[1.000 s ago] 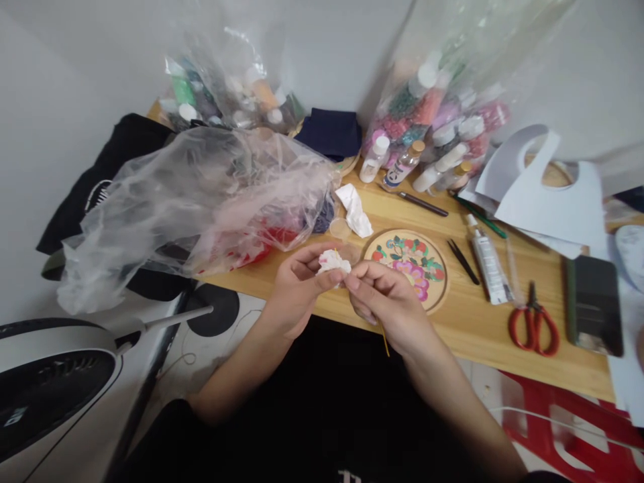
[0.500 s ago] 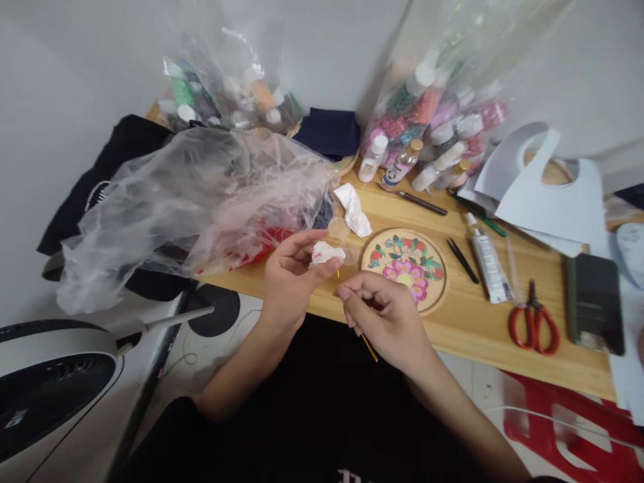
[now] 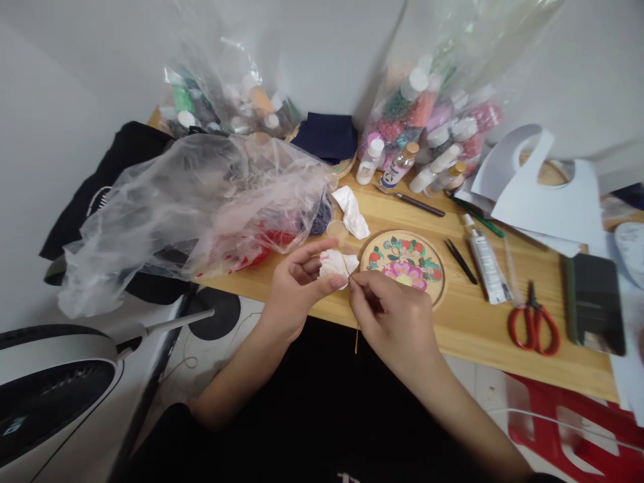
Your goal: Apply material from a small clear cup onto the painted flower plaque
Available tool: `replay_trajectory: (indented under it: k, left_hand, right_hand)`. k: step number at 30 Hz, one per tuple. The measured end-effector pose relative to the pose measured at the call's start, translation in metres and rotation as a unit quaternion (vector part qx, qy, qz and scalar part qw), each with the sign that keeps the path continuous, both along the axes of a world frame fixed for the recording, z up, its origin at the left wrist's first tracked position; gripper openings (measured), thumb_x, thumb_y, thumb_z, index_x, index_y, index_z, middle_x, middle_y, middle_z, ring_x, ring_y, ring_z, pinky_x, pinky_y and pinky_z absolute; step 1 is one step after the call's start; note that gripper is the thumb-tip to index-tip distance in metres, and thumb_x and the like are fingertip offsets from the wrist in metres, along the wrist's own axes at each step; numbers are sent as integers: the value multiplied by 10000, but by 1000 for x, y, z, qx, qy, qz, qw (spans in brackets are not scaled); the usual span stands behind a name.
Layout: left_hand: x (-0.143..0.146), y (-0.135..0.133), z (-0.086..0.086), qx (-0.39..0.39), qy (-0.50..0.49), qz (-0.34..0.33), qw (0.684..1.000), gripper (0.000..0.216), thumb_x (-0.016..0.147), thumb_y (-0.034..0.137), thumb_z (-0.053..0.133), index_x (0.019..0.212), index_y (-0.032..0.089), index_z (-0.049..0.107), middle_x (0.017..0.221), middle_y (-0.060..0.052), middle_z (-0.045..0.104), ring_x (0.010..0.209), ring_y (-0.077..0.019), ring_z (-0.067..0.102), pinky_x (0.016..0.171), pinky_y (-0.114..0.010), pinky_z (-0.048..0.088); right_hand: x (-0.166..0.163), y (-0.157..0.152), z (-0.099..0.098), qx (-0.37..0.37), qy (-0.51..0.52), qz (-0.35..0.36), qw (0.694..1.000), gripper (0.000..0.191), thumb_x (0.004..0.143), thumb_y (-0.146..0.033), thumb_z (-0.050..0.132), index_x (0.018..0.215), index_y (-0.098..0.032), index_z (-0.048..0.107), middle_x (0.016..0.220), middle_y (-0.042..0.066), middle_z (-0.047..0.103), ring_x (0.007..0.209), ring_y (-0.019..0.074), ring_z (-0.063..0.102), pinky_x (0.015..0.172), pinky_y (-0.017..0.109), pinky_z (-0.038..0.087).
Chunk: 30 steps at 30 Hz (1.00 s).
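Observation:
Crumpled white tissue point(image 3: 332, 264) with pinkish stains is gripped between the thumb and fingers of my left hand point(image 3: 296, 285). Close beside it, my right hand point(image 3: 392, 305) pinches a thin yellow stick-like thing point(image 3: 357, 341). Its upper end lies against the tissue and its lower end sticks out below my right fingers; the middle is hidden, so its exact kind is unclear. Partly behind my right hand lies a round wooden plaque point(image 3: 439, 295) with a pink flower, red fruits and green leaves on it.
Black tweezers point(image 3: 460, 260), a white tube point(image 3: 486, 261), red-handled cutters point(image 3: 533, 325) and a phone point(image 3: 596, 302) lie to the right. Another tissue point(image 3: 351, 212), small bottles point(image 3: 399, 166) and a dark pen-like tool point(image 3: 418, 204) are behind. A plastic bag point(image 3: 201, 201) spreads leftward.
My right hand has moved up and closer to the left, bringing the yellow thing's upper end onto the tissue. The left hand with the tissue has shifted slightly right.

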<state>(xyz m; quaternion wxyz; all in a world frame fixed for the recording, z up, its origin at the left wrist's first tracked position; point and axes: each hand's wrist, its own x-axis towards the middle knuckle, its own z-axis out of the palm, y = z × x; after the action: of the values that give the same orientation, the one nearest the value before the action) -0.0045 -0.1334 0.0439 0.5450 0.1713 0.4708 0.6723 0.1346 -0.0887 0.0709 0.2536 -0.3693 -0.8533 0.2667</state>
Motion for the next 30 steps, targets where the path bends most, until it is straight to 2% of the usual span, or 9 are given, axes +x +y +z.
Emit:
replay_trajectory:
  k: [4, 8, 17, 23, 28, 30]
  left_hand:
    - [3, 1, 1, 5, 38, 13, 999, 501, 499, 210, 922, 964, 219, 735, 784, 20, 757, 700, -106, 684, 675, -205, 542]
    - [4, 1, 2, -10, 55, 28, 998, 475, 477, 208, 925, 913, 212, 736, 740, 29, 746, 653, -97, 671, 639, -195, 540]
    - [1, 4, 3, -15, 84, 49, 995, 385, 492, 226, 917, 828, 216, 731, 670, 47, 702, 608, -78, 640, 614, -189, 530]
    - [0, 12, 5, -37, 83, 85, 992, 395, 446, 257, 923, 788, 196, 734, 602, 53, 675, 529, -58, 588, 518, -159, 484]
    - [-13, 17, 12, -50, 130, 155, 978, 372, 476, 309, 892, 785, 185, 726, 621, 51, 663, 533, -50, 568, 525, -161, 463]
    - [-17, 20, 16, -52, 159, 163, 972, 383, 480, 311, 882, 804, 184, 723, 642, 44, 668, 563, -61, 581, 549, -173, 471]
  right_hand:
    - [-4, -4, 2, 115, -63, 13, 991, 279, 913, -145, 445, 661, -175, 560, 510, -15, 577, 422, 92, 506, 459, 223, 313]
    - [-8, -6, 2, 159, -69, 26, 985, 327, 932, -134, 406, 635, -170, 537, 494, -15, 552, 404, 91, 482, 449, 227, 290]
    - [-3, -11, -5, 156, -62, 44, 985, 328, 923, -98, 394, 673, -148, 600, 501, -3, 555, 414, 115, 514, 449, 240, 329]
    - [5, -9, -8, 152, -52, 51, 986, 346, 919, -99, 414, 634, -147, 604, 485, 0, 534, 399, 121, 490, 439, 252, 330]
    - [22, -9, -20, 113, -14, 56, 992, 281, 930, -112, 444, 748, -121, 658, 580, 27, 634, 474, 134, 594, 483, 232, 413]
    - [31, -9, -27, 85, 5, 46, 995, 255, 937, -135, 456, 799, -119, 670, 623, 35, 672, 508, 134, 631, 506, 220, 443]
